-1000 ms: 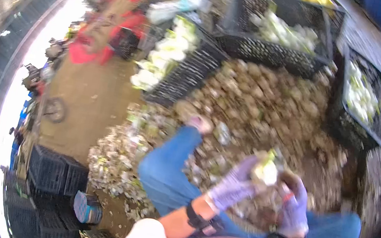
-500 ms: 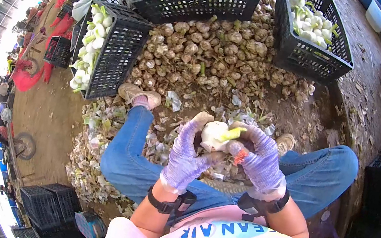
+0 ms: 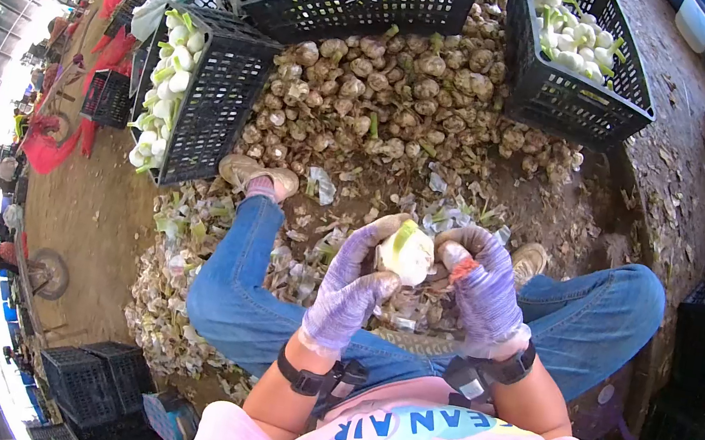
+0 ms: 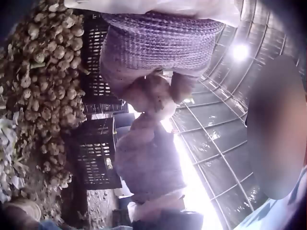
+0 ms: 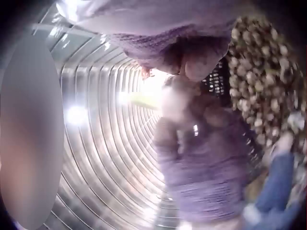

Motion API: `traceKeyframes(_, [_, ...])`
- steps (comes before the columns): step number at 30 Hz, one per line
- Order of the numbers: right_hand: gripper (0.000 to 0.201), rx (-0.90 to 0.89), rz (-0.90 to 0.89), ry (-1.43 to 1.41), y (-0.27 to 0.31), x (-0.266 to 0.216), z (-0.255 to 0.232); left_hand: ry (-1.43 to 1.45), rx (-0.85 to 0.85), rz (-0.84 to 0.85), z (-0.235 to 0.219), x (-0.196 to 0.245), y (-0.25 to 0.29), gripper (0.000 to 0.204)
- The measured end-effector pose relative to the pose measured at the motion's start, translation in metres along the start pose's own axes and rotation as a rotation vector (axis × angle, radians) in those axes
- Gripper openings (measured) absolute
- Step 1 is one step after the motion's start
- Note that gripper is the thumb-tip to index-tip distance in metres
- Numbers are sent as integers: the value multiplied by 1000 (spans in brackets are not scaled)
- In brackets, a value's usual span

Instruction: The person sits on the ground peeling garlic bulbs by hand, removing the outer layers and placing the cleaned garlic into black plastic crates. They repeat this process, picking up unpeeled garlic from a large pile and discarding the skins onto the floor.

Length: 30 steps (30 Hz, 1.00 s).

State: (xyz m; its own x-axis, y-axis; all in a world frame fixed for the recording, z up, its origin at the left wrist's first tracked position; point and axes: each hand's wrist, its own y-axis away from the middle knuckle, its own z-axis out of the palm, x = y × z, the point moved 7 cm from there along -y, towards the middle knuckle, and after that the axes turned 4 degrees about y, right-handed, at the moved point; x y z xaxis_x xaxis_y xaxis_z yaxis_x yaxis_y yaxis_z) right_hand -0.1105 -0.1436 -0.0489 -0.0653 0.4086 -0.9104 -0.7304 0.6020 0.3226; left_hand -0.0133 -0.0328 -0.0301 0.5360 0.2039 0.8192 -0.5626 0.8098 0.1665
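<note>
A peeled white garlic bulb (image 3: pixel 406 257) with a short green stem stub is between the hands, above the lap. My left hand (image 3: pixel 349 285), in a purple knit glove, grips it with fingers behind and thumb in front. The right hand (image 3: pixel 490 290), gloved alike with an orange-red band on the thumb, has its fingers curled at the bulb's right side. From the left wrist view, the right fingertips meet the bulb (image 4: pixel 160 98) below the left hand's fingers. In the right wrist view the bulb (image 5: pixel 175 103) is blurred, with its pale green stem pointing left.
Unpeeled garlic (image 3: pixel 384 86) lies heaped ahead, with loose skins (image 3: pixel 177 321) around the legs. Black crates of peeled garlic stand at left (image 3: pixel 218 104), back (image 3: pixel 359 11) and right (image 3: pixel 568 102). Other dark crates (image 3: pixel 93 377) are stacked at lower left.
The head view swung, then steadied. Over the last half second the bulb turned in the left hand, its stem swinging from pointing right to upward, and the right fingers drew slightly back.
</note>
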Motion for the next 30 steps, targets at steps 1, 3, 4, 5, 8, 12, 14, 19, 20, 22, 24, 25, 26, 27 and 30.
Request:
traceKeyframes(1, [15, 0, 59, -130, 0, 2, 0, 59, 8, -16, -1, -3, -1, 68])
traceKeyframes(3, [17, -53, 42, -180, 2, 0, 4, 28, 1, -2, -5, -5, -2, 69])
traceKeyframes(4, [19, -61, -31, -105, 3, -5, 5, -20, 19, 30, -7, -4, -1, 69])
traceKeyframes(5, [20, -67, -103, -29, 4, -9, 7, -66, 37, 62, -9, -2, 0, 68])
traceKeyframes(8, [22, -94, 49, -96, 1, -8, 6, -213, 5, 118, -12, 0, 0, 63])
traceKeyframes(12, [23, -115, 43, 76, -7, 4, 2, -136, 14, 9, -6, -4, -1, 62])
traceKeyframes(14, [24, -128, 31, 142, -5, 2, 2, -6, 34, -34, -7, -7, -2, 63])
traceKeyframes(19, [30, -177, 33, -52, 3, 0, 8, 19, 98, -6, -15, -8, -2, 64])
traceKeyframes(20, [30, -176, 34, -52, 5, 3, 11, 19, 98, -8, -17, -10, -2, 64])
traceKeyframes(22, [34, -144, -112, 1, 7, -1, 15, -223, 70, 96, -20, -9, -1, 58])
traceKeyframes(24, [36, -135, -43, -11, 7, -4, 14, -405, 1, 221, -8, 4, -2, 54])
traceKeyframes(25, [38, -130, 25, -22, 8, -2, 14, -586, -65, 350, 3, 14, 0, 51])
traceKeyframes(26, [30, -96, -10, -80, 9, 0, 14, -674, -72, 376, 5, 16, 1, 51])
traceKeyframes(27, [30, -95, -10, -80, 9, 2, 14, -673, -73, 375, 5, 15, 1, 51])
traceKeyframes(30, [19, -82, -76, 144, 8, 5, 10, -602, -82, 345, 4, 12, 3, 55])
